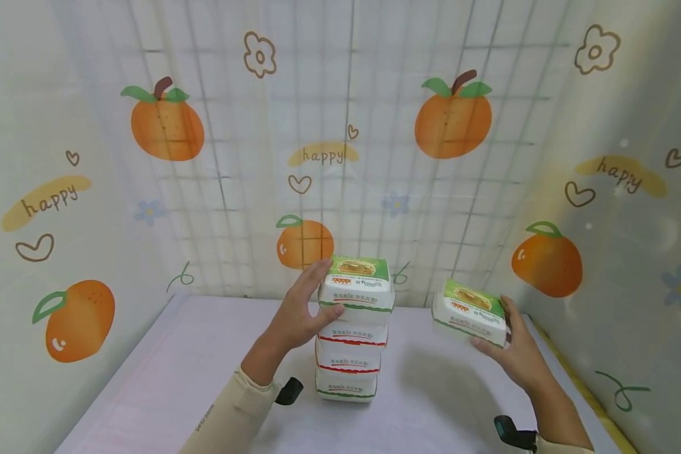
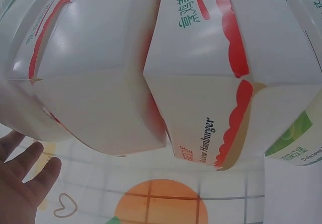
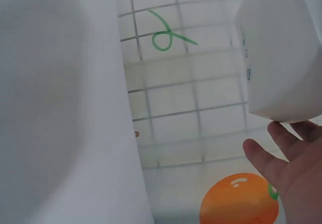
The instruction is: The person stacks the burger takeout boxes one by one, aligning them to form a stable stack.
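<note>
On the table several white burger boxes stand in a stack (image 1: pixel 349 362), seen in the head view. The top burger box (image 1: pixel 359 290) has a green lid with a burger picture and sits slightly right of those below. My left hand (image 1: pixel 297 315) grips its left side, thumb at the front and fingers toward the back. To the right, my right hand (image 1: pixel 513 350) holds a matching green-lidded burger box (image 1: pixel 468 313) by its right end, raised off the table and slightly tilted. The right wrist view shows fingers (image 3: pixel 284 143) along this box's edge.
The stack and both hands are over a white-covered table (image 1: pixel 204 347). Behind it hangs a pale curtain (image 1: pixel 232 189) printed with oranges, with a wire grid showing through. More printed curtain closes off both sides.
</note>
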### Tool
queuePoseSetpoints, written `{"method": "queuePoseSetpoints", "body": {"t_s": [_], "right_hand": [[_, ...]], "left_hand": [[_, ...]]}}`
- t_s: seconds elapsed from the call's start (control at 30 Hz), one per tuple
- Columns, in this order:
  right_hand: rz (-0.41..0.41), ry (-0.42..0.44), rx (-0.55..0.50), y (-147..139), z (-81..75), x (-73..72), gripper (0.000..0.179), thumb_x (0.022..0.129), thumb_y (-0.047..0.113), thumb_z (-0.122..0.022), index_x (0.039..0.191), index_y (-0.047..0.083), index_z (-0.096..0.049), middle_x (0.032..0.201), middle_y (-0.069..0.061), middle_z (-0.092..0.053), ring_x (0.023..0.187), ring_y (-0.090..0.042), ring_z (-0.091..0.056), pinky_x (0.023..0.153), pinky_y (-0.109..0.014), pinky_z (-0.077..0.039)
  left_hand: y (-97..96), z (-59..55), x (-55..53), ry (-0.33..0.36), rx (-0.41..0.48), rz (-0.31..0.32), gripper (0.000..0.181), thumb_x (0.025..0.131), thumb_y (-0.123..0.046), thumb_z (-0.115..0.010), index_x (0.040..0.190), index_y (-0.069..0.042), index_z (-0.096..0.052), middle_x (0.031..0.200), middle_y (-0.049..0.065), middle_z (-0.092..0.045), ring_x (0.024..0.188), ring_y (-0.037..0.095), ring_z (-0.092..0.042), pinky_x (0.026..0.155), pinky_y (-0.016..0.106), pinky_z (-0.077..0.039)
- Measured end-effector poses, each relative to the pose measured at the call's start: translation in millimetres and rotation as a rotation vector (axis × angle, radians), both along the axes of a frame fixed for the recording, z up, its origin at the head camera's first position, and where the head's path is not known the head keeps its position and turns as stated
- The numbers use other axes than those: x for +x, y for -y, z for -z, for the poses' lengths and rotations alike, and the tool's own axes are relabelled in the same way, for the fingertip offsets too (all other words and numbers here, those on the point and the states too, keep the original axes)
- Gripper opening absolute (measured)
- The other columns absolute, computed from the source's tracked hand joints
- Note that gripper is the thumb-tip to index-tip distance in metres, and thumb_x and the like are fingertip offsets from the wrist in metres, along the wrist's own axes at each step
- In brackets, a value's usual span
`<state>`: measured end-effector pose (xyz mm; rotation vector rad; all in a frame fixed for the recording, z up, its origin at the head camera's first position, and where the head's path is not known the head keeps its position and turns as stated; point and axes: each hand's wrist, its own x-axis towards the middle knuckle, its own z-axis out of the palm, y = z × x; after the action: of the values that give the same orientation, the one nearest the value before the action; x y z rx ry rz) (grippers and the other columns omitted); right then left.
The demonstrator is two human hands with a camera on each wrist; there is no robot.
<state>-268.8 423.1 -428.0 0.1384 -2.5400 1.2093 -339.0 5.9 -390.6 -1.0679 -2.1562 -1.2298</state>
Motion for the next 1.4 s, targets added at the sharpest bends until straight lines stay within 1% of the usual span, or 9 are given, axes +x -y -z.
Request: {"method": "queuePoseSetpoints", "body": {"t_s": [0.23, 0.5, 0.7, 0.83, 0.9, 0.97, 1.07, 1.17, 1.4], "right_hand": [[-0.016, -0.031, -0.001, 7.7, -13.4, -3.8, 0.109, 0.087, 0.029, -0.075, 0.155, 0.008, 0.007, 0.153, -0.032, -0.011, 0.128, -0.057, -0.028, 0.092, -0.072, -0.033], [0.01, -0.074, 0.074, 14.5, -26.2, -6.4, 0.101, 0.088, 0.031, -0.073, 0.157, 0.013, -0.001, 0.151, -0.029, -0.022, 0.121, -0.052, -0.039, 0.086, -0.067, -0.043], [-0.034, -0.1, 0.001, 22.9, -41.5, -8.5, 0.099, 0.089, 0.025, -0.071, 0.158, 0.017, -0.001, 0.152, -0.027, -0.018, 0.124, -0.05, -0.035, 0.091, -0.072, -0.035], [-0.054, -0.116, -0.006, 29.6, -52.0, -10.2, 0.101, 0.088, 0.025, -0.072, 0.158, 0.018, 0.0, 0.153, -0.025, -0.015, 0.126, -0.049, -0.034, 0.092, -0.071, -0.036], [-0.065, -0.122, -0.003, 32.1, -56.7, -10.8, 0.102, 0.088, 0.023, -0.072, 0.158, 0.018, 0.002, 0.154, -0.024, -0.016, 0.124, -0.047, -0.037, 0.094, -0.058, -0.044], [-0.075, -0.126, 0.0, 34.4, -61.3, -11.1, 0.104, 0.088, 0.022, -0.073, 0.157, 0.018, 0.005, 0.154, -0.024, -0.017, 0.124, -0.046, -0.038, 0.092, -0.037, -0.048], [-0.083, -0.131, 0.009, 37.8, -66.8, -12.0, 0.104, 0.088, 0.023, -0.073, 0.157, 0.017, 0.006, 0.154, -0.024, -0.019, 0.122, -0.046, -0.04, 0.079, -0.012, -0.041], [-0.089, -0.137, 0.005, 41.5, -69.9, -12.1, 0.104, 0.088, 0.022, -0.073, 0.157, 0.016, 0.004, 0.153, -0.025, -0.02, 0.121, -0.048, -0.041, 0.076, -0.008, -0.04], [-0.078, -0.172, 0.029, 50.4, -75.0, -13.9, 0.1, 0.086, 0.022, -0.075, 0.157, 0.015, -0.004, 0.151, -0.022, -0.026, 0.117, -0.043, -0.046, 0.076, -0.01, -0.042]], "left_hand": [[1.8, -2.0, 0.3, -0.011, 0.003, 0.0, 0.076, 0.09, -0.05, -0.061, 0.155, -0.028, -0.027, 0.155, -0.005, -0.029, 0.14, 0.02, -0.028, 0.103, 0.059, -0.033], [2.0, -5.4, 1.1, -0.01, -0.007, 0.003, 0.076, 0.09, -0.051, -0.06, 0.154, -0.027, -0.027, 0.155, -0.006, -0.027, 0.139, 0.02, -0.028, 0.101, 0.06, -0.035], [4.3, -4.7, 2.1, -0.004, -0.006, -0.002, 0.076, 0.09, -0.052, -0.06, 0.154, -0.028, -0.028, 0.155, -0.005, -0.027, 0.139, 0.021, -0.028, 0.102, 0.061, -0.033], [6.0, -3.4, 2.1, -0.008, -0.005, -0.009, 0.075, 0.09, -0.053, -0.06, 0.154, -0.027, -0.03, 0.155, -0.004, -0.028, 0.14, 0.021, -0.028, 0.103, 0.06, -0.033], [6.6, -3.3, 1.9, -0.009, -0.008, -0.011, 0.075, 0.09, -0.054, -0.06, 0.154, -0.027, -0.03, 0.155, -0.004, -0.028, 0.14, 0.021, -0.028, 0.103, 0.06, -0.033], [7.0, -3.5, 1.6, -0.008, -0.01, -0.012, 0.075, 0.09, -0.054, -0.06, 0.154, -0.028, -0.03, 0.156, -0.004, -0.027, 0.141, 0.021, -0.027, 0.103, 0.06, -0.033], [7.5, -4.2, 1.3, -0.006, -0.009, -0.014, 0.076, 0.089, -0.054, -0.06, 0.154, -0.029, -0.03, 0.156, -0.004, -0.027, 0.141, 0.021, -0.027, 0.103, 0.061, -0.033], [7.9, -4.6, 1.4, -0.003, -0.008, -0.015, 0.076, 0.09, -0.054, -0.061, 0.154, -0.03, -0.029, 0.156, -0.004, -0.027, 0.141, 0.021, -0.027, 0.102, 0.061, -0.033], [9.2, -5.0, 1.6, -0.008, -0.011, -0.004, 0.076, 0.09, -0.054, -0.061, 0.154, -0.029, -0.029, 0.155, -0.003, -0.028, 0.14, 0.022, -0.028, 0.103, 0.061, -0.033]]}}
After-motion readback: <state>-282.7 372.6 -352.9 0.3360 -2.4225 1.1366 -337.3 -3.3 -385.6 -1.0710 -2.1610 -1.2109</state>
